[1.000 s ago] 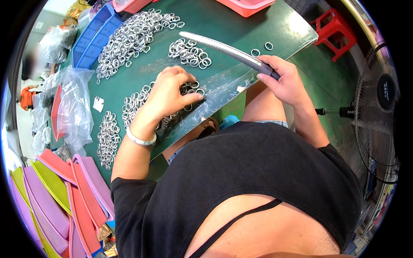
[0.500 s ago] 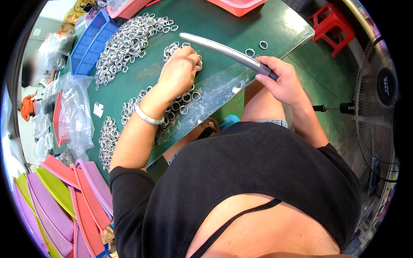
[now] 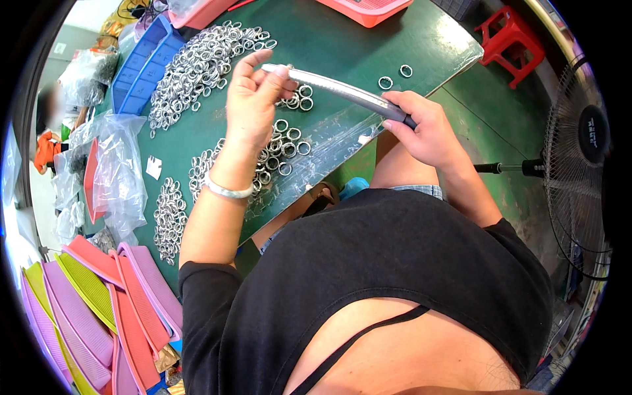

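My right hand (image 3: 421, 125) is closed round the dark handle end of a ring mandrel (image 3: 339, 87), a long tapered silver rod. It slants up to the left over the table. At the thin tip is my left hand (image 3: 257, 99), thumb and fingers bent together. A small silver ring seems pinched there, mostly hidden by the fingers. Just below the rod lies a small group of silver rings (image 3: 304, 97). Beside my left wrist, more loose rings (image 3: 282, 146) are spread near the table edge. Two single rings (image 3: 385, 83) lie above my right hand.
A large ring pile (image 3: 197, 69) lies beside a blue compartment tray (image 3: 141, 66); a smaller pile (image 3: 170, 220) sits left of my forearm. Coloured baskets (image 3: 118, 309) fill the lower left. Right of the green table (image 3: 421, 39) are a red stool (image 3: 513, 43) and a fan (image 3: 586, 138).
My left hand has risen from the ring group to the mandrel's tip, uncovering rings below. The mandrel's tip has dropped slightly and moved left, with my right hand still holding it.
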Tool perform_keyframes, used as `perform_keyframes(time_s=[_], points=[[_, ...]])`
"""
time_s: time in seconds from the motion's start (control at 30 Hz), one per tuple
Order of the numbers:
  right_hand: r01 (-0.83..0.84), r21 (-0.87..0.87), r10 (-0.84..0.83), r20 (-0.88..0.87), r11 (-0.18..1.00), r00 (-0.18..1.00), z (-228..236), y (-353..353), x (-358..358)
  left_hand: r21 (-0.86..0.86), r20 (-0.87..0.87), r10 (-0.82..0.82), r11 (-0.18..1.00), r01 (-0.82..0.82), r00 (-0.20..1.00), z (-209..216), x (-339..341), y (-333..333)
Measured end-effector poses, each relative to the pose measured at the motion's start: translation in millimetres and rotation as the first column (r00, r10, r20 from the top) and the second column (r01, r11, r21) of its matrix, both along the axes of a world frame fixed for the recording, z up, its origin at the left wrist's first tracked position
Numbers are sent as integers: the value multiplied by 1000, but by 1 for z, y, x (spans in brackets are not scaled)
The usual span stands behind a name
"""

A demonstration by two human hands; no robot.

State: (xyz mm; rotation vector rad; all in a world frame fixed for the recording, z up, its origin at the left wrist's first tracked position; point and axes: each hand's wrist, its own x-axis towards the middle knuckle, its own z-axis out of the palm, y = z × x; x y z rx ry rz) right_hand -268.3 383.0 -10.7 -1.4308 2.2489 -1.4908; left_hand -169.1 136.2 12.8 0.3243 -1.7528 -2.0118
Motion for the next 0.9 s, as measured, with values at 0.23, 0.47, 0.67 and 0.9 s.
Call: perform_keyframes(time_s=[0.23, 0.47, 0.67, 0.9], points=[[0, -27, -3, -101, 1000, 995, 5, -10, 7, 157, -37, -60, 985, 65, 997, 1, 15, 25], [-33, -44, 25, -188, 998, 982, 3, -12, 9, 160, -41, -168, 972, 173, 985, -8, 27, 13], [-56, -60, 43, -203, 997, 978, 1, -14, 10, 109, 8, -202, 974, 200, 979, -6, 29, 13], [-29, -37, 21, -195, 999, 981, 4, -14, 11, 94, 22, -223, 971, 220, 974, -6, 30, 12]])
